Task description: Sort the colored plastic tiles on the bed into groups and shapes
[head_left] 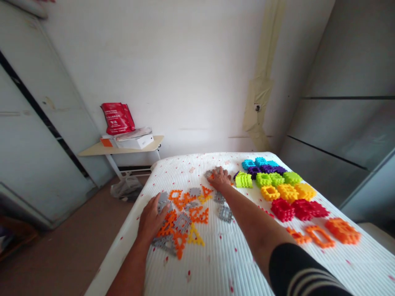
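Observation:
My left hand (151, 218) lies at the left edge of a loose pile, thumb and fingers apart, touching a grey plastic building piece (163, 198). My right hand (219, 179) reaches to the far side with fingers spread, over grey and orange pieces that it partly covers. Between the hands are mixed flat interlocking pieces: orange triangles (180, 243), a grey square (182, 222) and a yellow triangle (195, 236). Below my right wrist lies a grey square frame piece (225, 213).
Stacks sorted by colour stand on the right: blue (248, 164), purple (268, 168), green (243, 180), yellow (288, 192), red (282, 210) and orange (342, 231). They rest on a white ribbed bed cover (212, 263). A side table (92, 151) holds boxes and a red bag (117, 118).

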`<state>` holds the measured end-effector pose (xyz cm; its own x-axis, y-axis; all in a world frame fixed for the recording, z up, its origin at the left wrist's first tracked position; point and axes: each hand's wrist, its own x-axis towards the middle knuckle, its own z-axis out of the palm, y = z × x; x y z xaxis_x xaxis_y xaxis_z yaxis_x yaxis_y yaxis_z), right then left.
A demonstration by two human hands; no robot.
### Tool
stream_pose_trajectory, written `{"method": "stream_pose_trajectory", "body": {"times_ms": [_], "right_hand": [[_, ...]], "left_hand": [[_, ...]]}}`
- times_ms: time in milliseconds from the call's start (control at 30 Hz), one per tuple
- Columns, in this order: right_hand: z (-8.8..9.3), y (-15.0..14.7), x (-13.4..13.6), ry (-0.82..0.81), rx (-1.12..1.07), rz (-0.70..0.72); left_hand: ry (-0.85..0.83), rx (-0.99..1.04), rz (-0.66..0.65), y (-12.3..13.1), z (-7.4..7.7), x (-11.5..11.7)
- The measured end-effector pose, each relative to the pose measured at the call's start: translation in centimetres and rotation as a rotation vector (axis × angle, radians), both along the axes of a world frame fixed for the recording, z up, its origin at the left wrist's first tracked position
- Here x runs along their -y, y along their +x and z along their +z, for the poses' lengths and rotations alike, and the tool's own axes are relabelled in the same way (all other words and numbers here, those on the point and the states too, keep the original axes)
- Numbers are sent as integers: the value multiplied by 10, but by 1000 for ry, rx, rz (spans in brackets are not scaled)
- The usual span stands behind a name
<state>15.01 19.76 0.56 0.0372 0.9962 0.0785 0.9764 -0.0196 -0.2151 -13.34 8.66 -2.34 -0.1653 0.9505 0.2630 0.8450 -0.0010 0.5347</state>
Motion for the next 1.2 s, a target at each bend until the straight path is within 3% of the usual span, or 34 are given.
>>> {"method": "stream_pose_trajectory", "body": {"times_ms": [167, 367, 567, 700, 833, 933, 1067, 1200], "right_hand": [[-9, -13, 6, -30, -7, 41], [-14, -41, 34, -46, -73, 113], [-5, -71, 76, -38, -139, 129], [7, -82, 102, -18, -178, 200], [18, -68, 121, 41, -153, 351], [18, -39, 130, 83, -80, 366], [4, 0, 138, 92, -47, 262], [-16, 4, 156, 107, -157, 269]], "left_hand": [[-41, -78, -54, 0, -5, -4], [-65, -78, -101, 4, -9, -3], [-9, 5, -128, 0, -11, -4], [25, 171, -90, -7, -9, -2], [15, 304, -44, -12, -3, 6], [-4, 314, -32, -9, 2, 9], [-18, 266, -7, -1, 5, 8], [-6, 252, -5, 1, 5, 8]]}}
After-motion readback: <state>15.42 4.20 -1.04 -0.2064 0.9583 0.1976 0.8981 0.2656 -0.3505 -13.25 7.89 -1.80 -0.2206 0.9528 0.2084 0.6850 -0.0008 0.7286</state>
